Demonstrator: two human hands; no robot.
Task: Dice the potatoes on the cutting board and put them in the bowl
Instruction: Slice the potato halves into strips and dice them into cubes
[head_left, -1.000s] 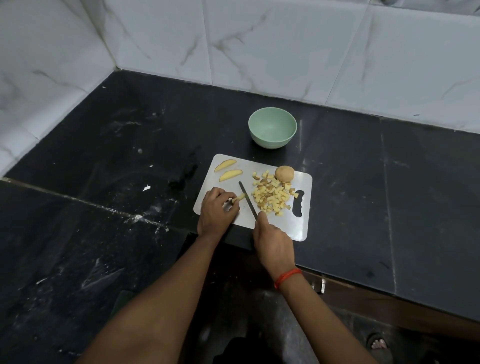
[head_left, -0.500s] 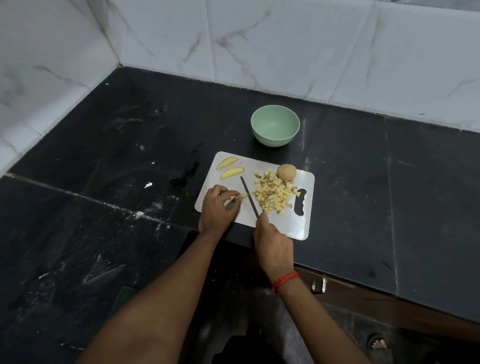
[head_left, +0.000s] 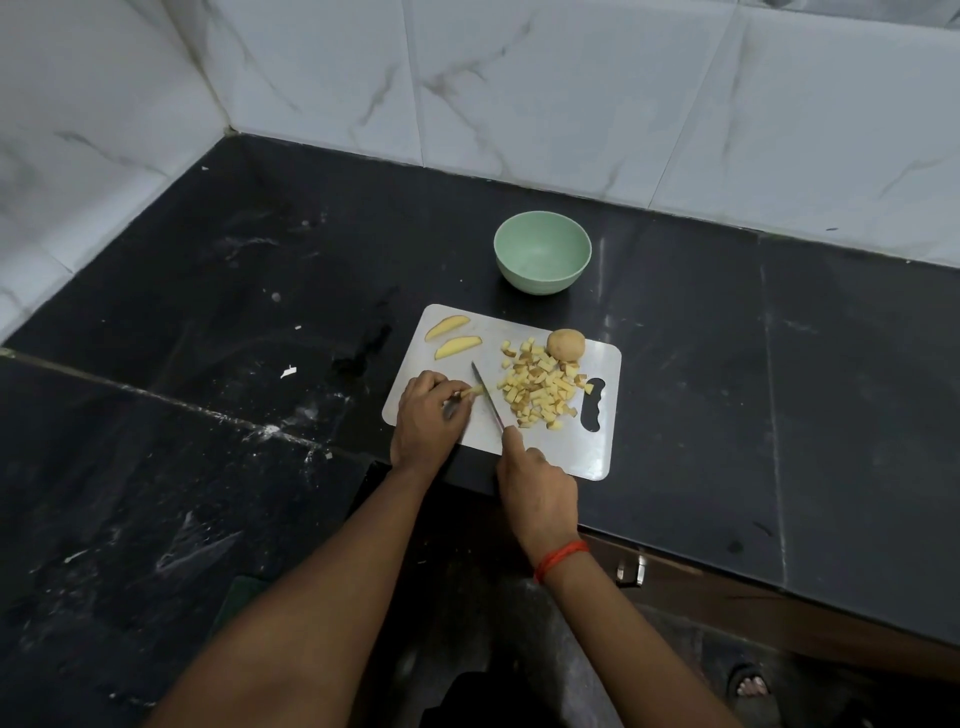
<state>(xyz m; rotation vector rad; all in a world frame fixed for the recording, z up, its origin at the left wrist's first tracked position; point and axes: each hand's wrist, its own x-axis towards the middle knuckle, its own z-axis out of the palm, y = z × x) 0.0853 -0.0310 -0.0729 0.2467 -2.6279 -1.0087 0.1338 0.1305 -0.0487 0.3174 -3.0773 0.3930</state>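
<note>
Potato strip (head_left: 471, 392) lies on the left half of the board (head_left: 571, 452), pinched at the fingertips of the left hand (head_left: 428, 418), whose grip is curled closed on it. The knife (head_left: 485, 392) crosses the strip's right end, tip pointing away from the person. Its handle is enclosed in the right hand (head_left: 540, 488), grip clamped, with the forefinger laid along the spine. Just right of the blade lies the pile of dice (head_left: 540, 389), spread toward the board's handle slot (head_left: 592, 405). A whole potato (head_left: 565, 344) sits at the pile's far edge, touching it. Two wedges (head_left: 452, 338) lie at the far left corner, apart from the hand and from each other. The bowl (head_left: 542, 252) stands upright beyond the board's far edge, separated from it by a strip of bare surface (head_left: 779, 364), with nothing yet seen inside. The pile and the whole potato lie between the knife and the board's right end. The path from pile to bowl crosses only the far edge. The board's near edge lies close to the surface's front edge. Dark surface extends well to the right and left, bounded behind by a tiled wall (head_left: 571, 93). A red thread (head_left: 561, 558) circles the right wrist.
</note>
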